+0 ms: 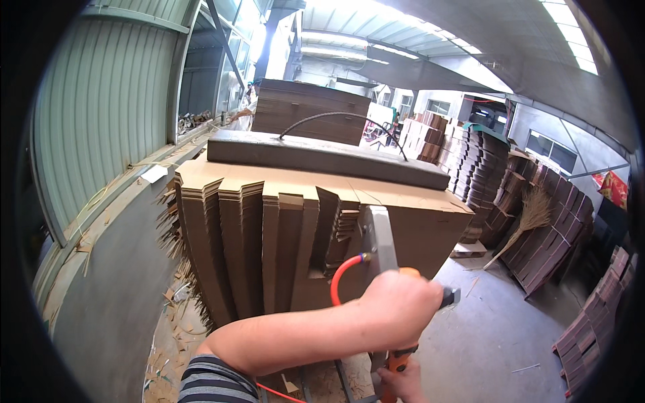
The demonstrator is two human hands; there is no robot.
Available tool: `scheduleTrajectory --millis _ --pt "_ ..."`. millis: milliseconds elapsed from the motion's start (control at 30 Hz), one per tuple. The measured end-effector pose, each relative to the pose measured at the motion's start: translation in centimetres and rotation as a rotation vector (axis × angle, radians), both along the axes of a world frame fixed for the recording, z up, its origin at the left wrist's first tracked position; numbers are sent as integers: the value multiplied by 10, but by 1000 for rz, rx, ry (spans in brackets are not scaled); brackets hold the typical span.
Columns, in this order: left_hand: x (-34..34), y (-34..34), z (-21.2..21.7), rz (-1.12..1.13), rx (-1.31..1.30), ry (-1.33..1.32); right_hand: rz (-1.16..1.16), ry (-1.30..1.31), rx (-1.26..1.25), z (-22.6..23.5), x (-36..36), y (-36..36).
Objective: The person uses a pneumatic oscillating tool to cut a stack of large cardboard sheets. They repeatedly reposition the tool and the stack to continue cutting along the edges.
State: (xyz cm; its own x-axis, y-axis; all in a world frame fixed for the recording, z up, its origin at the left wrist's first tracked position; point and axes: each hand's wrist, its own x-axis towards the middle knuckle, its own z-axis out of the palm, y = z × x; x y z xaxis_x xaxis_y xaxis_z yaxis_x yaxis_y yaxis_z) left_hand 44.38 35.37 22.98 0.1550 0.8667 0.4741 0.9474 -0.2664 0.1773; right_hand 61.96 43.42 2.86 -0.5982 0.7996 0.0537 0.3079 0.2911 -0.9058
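A tall stack of brown cardboard sheets (420, 235) stands in front of me, with deep vertical slots down its near face. Loose cardboard strips (347, 221) show beside one slot. Both my hands are on an air-powered hand tool (383, 238) with a long grey metal body and orange parts. My left hand (402, 302), its arm crossing from the lower left, is closed around the upper part. Lower down, my right hand (405, 383) wraps the orange handle (398, 363). The tool's metal end rests close against the stack's near face; whether it touches is unclear. A red air hose (341, 279) curves from its side.
A dark metal beam (322, 160) with a bent rod handle lies across the stack's top. Cardboard scraps (171, 336) litter the floor at left. Other cardboard stacks (547, 232) and a straw broom (527, 218) stand at right. A corrugated wall (107, 114) runs along the left.
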Motion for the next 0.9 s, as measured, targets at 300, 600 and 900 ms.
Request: scheduleTrajectory --millis 300,600,900 --pt "-30 51 54 161 -142 -52 32 -69 -184 59 -15 38" --pt "-64 67 80 72 -350 -207 124 -90 -261 111 -15 25" --pt "-56 71 72 126 -436 -233 123 -118 -289 103 -8 28"
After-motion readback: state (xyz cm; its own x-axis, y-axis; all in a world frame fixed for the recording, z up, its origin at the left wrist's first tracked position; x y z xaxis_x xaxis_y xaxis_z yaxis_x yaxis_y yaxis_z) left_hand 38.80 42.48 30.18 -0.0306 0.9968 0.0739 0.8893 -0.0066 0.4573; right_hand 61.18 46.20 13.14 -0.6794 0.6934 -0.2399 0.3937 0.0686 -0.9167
